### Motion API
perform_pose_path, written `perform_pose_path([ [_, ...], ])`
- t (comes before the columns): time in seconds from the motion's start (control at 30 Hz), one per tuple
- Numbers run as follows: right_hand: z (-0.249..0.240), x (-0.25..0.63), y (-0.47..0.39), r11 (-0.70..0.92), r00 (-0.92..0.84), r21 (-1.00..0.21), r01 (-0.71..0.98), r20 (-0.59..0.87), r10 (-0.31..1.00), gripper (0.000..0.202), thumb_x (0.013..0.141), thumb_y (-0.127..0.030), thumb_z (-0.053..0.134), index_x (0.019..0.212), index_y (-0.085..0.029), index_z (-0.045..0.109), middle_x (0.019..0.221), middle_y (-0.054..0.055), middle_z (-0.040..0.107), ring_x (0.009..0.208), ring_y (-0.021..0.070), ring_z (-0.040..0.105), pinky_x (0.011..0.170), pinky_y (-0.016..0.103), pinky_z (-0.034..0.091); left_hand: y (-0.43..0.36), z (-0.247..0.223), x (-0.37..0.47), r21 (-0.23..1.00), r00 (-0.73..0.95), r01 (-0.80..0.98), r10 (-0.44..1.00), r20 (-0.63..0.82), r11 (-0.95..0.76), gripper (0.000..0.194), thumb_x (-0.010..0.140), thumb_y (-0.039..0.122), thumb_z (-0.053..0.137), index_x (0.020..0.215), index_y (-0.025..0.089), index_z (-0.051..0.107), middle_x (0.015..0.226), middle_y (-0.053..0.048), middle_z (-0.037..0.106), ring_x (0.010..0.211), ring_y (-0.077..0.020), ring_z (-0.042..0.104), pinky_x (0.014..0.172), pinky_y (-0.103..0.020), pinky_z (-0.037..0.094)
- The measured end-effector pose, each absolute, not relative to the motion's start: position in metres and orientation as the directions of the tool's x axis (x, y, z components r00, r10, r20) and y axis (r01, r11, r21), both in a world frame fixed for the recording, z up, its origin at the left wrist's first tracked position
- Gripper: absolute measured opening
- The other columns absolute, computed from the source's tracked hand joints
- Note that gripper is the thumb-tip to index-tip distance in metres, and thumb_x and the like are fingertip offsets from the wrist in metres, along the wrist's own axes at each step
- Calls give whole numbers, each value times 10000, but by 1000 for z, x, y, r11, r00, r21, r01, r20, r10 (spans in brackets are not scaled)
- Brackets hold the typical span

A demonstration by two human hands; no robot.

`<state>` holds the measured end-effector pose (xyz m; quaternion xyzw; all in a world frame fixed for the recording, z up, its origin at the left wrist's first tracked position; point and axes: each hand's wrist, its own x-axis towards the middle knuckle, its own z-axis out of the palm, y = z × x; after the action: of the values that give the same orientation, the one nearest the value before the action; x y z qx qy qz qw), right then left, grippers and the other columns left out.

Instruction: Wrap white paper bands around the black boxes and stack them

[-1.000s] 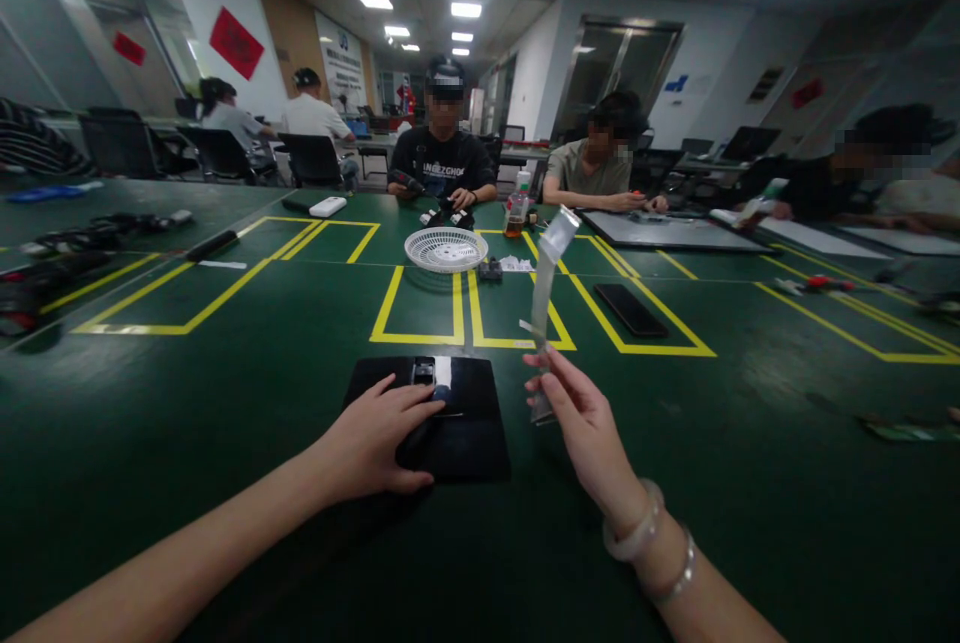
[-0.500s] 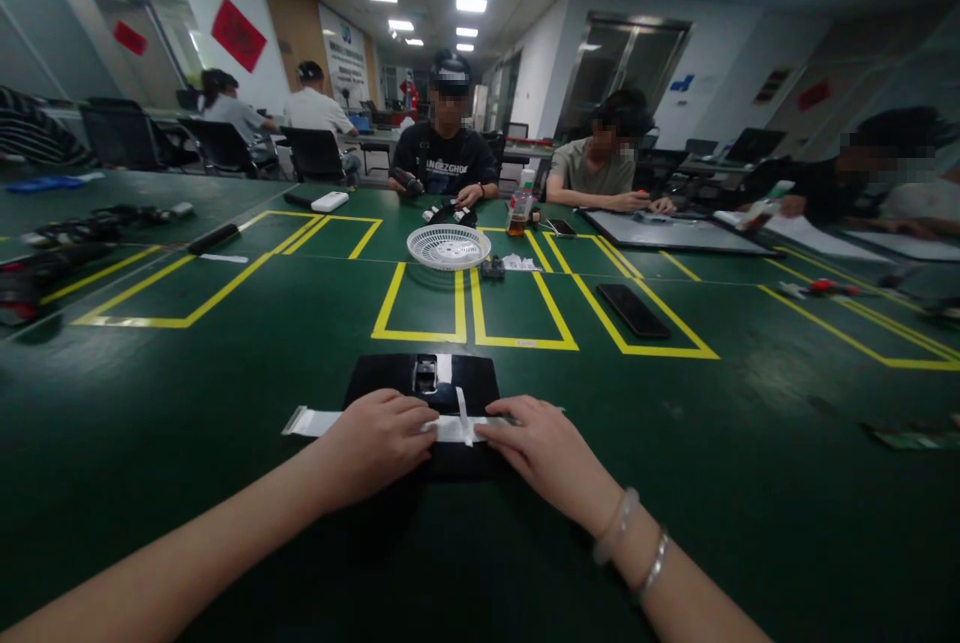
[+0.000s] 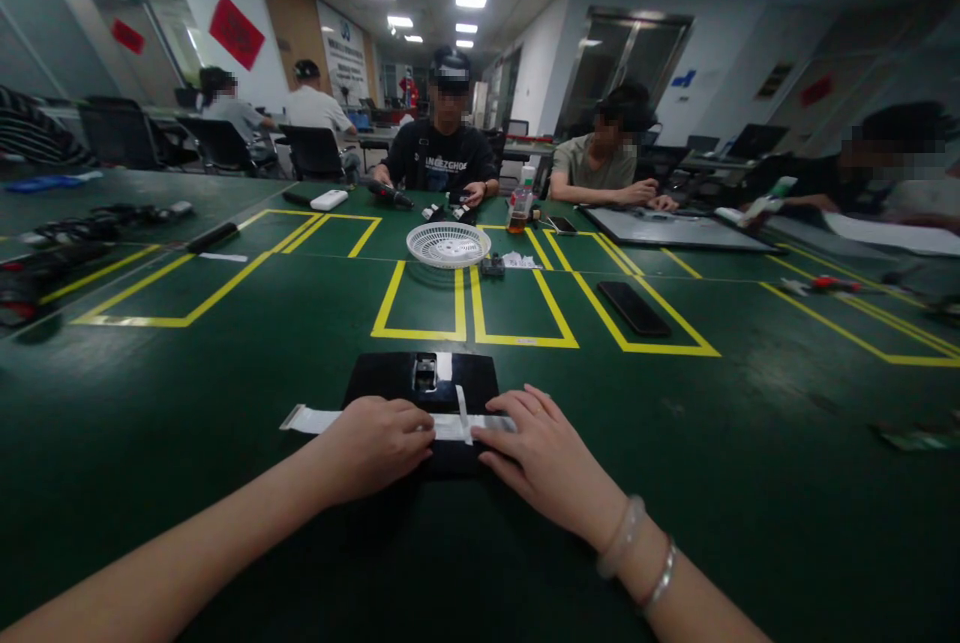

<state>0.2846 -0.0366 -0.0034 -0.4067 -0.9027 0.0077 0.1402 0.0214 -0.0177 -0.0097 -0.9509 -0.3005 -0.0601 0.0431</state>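
Observation:
In front of me on the green table lies a black plastic panel (image 3: 382,375) with a small rectangular recess near its far edge. A white flat ribbon cable (image 3: 311,419) runs across it, its left end sticking out past the panel. A short white strip of tape (image 3: 462,408) crosses the cable between my hands. My left hand (image 3: 379,445) has its fingers bent and pressed together on the cable, left of the tape. On the other side, my right hand (image 3: 544,453) rests with fingers apart, the fingertips touching the cable beside the tape.
Beyond the panel stand a white round basket (image 3: 448,245) and a bottle (image 3: 519,208). A black phone (image 3: 634,309) lies inside yellow tape (image 3: 667,350) at right. Cables and tools (image 3: 97,228) lie at left. A person opposite (image 3: 446,153) holds a power drill (image 3: 388,192).
My right hand's fingers have spread and lifted slightly, staying by the tape. My left hand has barely shifted. The person opposite has moved the drill down to the left.

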Motion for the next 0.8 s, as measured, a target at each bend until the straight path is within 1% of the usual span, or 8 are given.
perform_pose_path([
  [0.07, -3, 285, -37, 671, -631, -129, 731, 247, 735, 253, 919, -298, 621, 1165, -317, 678, 1222, 66, 613, 1198, 260, 536, 1112, 555, 326, -18, -9, 21, -27, 807, 584, 576, 128, -812, 129, 921, 188, 660, 1040, 166, 704, 1096, -75, 674, 918, -243, 657, 702, -300, 535],
  [0.13, -3, 285, -37, 680, -637, -130, 721, 261, 725, 254, 920, -296, 619, 1167, -321, 674, 1230, 65, 614, 1203, 261, 535, 1118, 563, 314, -17, -9, 21, 1, 795, 596, 591, 137, -803, 215, 895, 239, 710, 1102, 184, 689, 1149, -74, 655, 988, -256, 639, 802, -340, 537],
  [0.2, -1, 286, -36, 685, -632, -136, 716, 289, 719, 289, 924, -294, 611, 1209, -319, 650, 1239, 65, 616, 1194, 258, 543, 1124, 562, 306, -16, -10, 19, 20, 765, 628, 622, 166, -778, 465, 833, 362, 789, 1239, 195, 634, 1274, -93, 596, 1127, -297, 579, 950, -420, 492],
  [0.27, 2, 287, -35, 672, -604, -146, 726, 331, 725, 355, 930, -274, 594, 1283, -304, 605, 1236, 72, 621, 1174, 254, 555, 1122, 558, 310, -13, -12, 15, 39, 724, 672, 667, 179, -740, 759, 760, 522, 825, 1377, 187, 536, 1390, -119, 510, 1247, -337, 492, 1071, -492, 393],
  [0.37, 5, 289, -31, 646, -550, -153, 748, 402, 732, 381, 934, -240, 566, 1312, -280, 582, 1201, 80, 637, 1137, 250, 572, 1099, 558, 336, -9, -14, 10, 80, 693, 704, 707, 139, -706, 962, 715, 668, 789, 1466, 182, 436, 1441, -127, 459, 1309, -343, 435, 1143, -513, 291],
  [0.47, 5, 291, -29, 643, -530, -156, 750, 440, 725, 350, 937, -235, 555, 1282, -275, 605, 1163, 78, 652, 1102, 245, 587, 1080, 557, 356, -8, -13, 8, 104, 697, 699, 706, 121, -708, 973, 721, 654, 785, 1489, 196, 402, 1442, -116, 458, 1319, -332, 429, 1165, -518, 247],
  [0.63, 2, 294, -28, 635, -509, -190, 749, 449, 734, 341, 940, -224, 550, 1273, -276, 605, 1158, 68, 652, 1101, 234, 587, 1081, 545, 355, -9, -7, 8, 161, 705, 678, 697, 134, -717, 847, 744, 549, 801, 1442, 213, 458, 1395, -107, 506, 1283, -310, 472, 1193, -542, 154],
  [0.8, 0, 295, -27, 643, -499, -210, 737, 473, 726, 327, 941, -207, 537, 1253, -275, 608, 1150, 64, 654, 1087, 231, 592, 1071, 541, 366, 2, 0, -11, 182, 631, 724, 746, 215, -665, 819, 722, 519, 800, 1407, 203, 482, 1363, -101, 539, 1259, -313, 493, 1196, -533, 149],
])
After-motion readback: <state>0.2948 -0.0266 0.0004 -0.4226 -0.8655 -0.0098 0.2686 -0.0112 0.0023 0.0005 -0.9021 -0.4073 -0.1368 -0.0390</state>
